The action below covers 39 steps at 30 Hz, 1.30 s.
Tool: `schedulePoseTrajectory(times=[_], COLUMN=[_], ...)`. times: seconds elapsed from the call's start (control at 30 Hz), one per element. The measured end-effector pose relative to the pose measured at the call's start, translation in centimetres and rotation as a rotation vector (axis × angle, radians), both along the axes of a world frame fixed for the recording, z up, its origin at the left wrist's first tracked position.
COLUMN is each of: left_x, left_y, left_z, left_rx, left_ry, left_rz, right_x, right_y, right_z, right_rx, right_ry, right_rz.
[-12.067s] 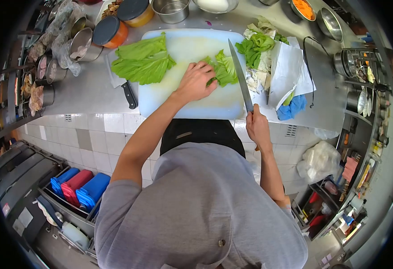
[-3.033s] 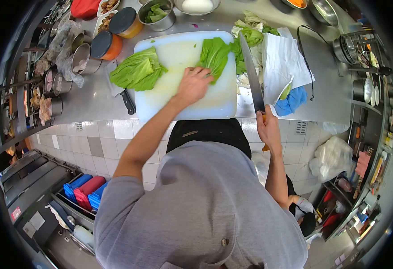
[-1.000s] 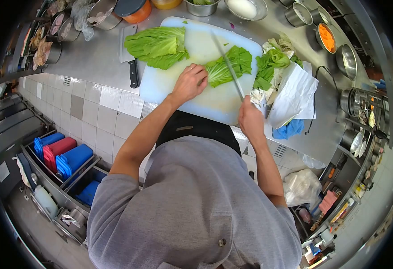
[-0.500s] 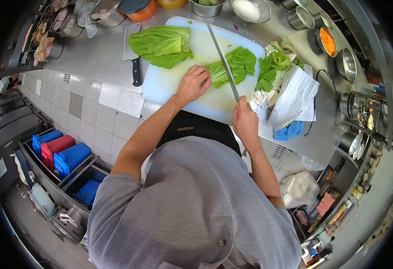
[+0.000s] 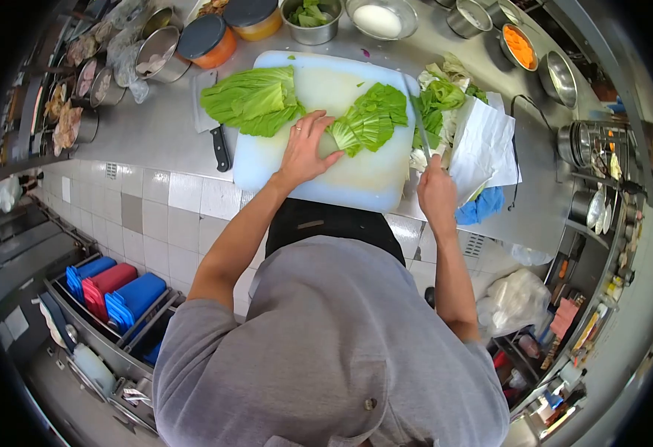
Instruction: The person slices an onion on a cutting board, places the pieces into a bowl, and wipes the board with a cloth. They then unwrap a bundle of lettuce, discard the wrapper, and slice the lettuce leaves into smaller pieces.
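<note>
With its fingers spread, my left hand (image 5: pixel 310 149) rests on the white cutting board (image 5: pixel 319 175), thumb near the stem end of a sliced green leaf (image 5: pixel 370 123). The slices lie close together in leaf shape. Just beyond my left fingertips is a stack of whole leafy greens (image 5: pixel 256 100). My right hand (image 5: pixel 437 190) is closed round the handle of a long knife (image 5: pixel 421 123). Its blade points away from me along the board's right edge, apart from the sliced leaf.
A cleaver (image 5: pixel 220 149) with a black handle lies left of the board. Leaf trimmings (image 5: pixel 442 97) and white paper (image 5: pixel 483 145) sit to the right, a blue cloth (image 5: pixel 481 206) near the front edge. Metal bowls (image 5: pixel 315 33) and lidded tubs (image 5: pixel 206 43) line the back.
My right hand has swung the knife from over the leaf to the board's right edge. My left hand has opened and shifted left, off the leaf. The camera view has shifted slightly.
</note>
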State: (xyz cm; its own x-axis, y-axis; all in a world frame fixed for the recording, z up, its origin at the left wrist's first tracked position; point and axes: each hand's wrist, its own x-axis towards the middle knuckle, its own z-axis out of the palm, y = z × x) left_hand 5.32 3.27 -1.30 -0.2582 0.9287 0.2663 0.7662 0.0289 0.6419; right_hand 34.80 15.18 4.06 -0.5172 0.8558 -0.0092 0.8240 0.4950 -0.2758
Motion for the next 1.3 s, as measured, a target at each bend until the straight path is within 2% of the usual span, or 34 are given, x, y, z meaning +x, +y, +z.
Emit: schedulePoseTrajectory(times=[0.17, 0.27, 0.4, 0.47, 0.6, 0.7, 0.8, 0.9, 1.0, 1.17, 1.23, 1.3], left_x=[-0.7, -1.0, -0.7, -0.2, 0.6, 1.8, 2.1, 2.3, 0.7, -7.5, -11.3, -14.4], left_y=[1.8, 3.2, 4.6, 4.7, 4.8, 5.9, 7.2, 7.5, 8.4, 14.0, 16.7, 19.5], left_z=[0.6, 0.8, 0.9, 0.4, 0.3, 1.4, -0.6, -1.2, 0.8, 6.6, 9.6, 10.6], left_rx=[-0.013, 0.036, 0.080, 0.071, 0.025, 0.048, 0.048, 0.040, 0.154, 0.355, 0.376, 0.396], left_ry=[0.028, 0.046, 0.086, 0.102, 0.123, 0.085, 0.143, 0.065, -0.197, -0.200, -0.259, -0.234], left_rz=[-0.083, -0.151, -0.294, -0.318, -0.315, -0.266, -0.311, -0.240, -0.079, 0.161, 0.222, 0.282], right_x=[-0.1, -0.1, -0.8, -0.8, -0.8, -0.3, -0.4, 0.4, 1.1, 1.7, 1.5, 1.7], right_y=[-1.9, -3.8, -4.8, -4.9, -4.9, -4.8, -4.9, -5.0, -5.2, -6.3, -6.5, -6.6], right_z=[-1.1, 0.1, 0.7, 0.8, 2.1, 1.7, 1.8, 1.0, 1.1, 1.0, 0.8, 0.0], right_rx=[-0.072, -0.296, -0.563, -0.612, -0.693, -0.702, -0.680, -0.641, -0.622, -0.620, -0.612, -0.579], right_ry=[-0.085, 0.073, 0.167, 0.211, 0.236, 0.254, 0.259, 0.356, 0.337, 0.357, 0.359, 0.380], right_rz=[0.086, 0.185, 0.083, 0.038, -0.143, -0.150, -0.179, -0.220, -0.255, -0.292, -0.303, -0.282])
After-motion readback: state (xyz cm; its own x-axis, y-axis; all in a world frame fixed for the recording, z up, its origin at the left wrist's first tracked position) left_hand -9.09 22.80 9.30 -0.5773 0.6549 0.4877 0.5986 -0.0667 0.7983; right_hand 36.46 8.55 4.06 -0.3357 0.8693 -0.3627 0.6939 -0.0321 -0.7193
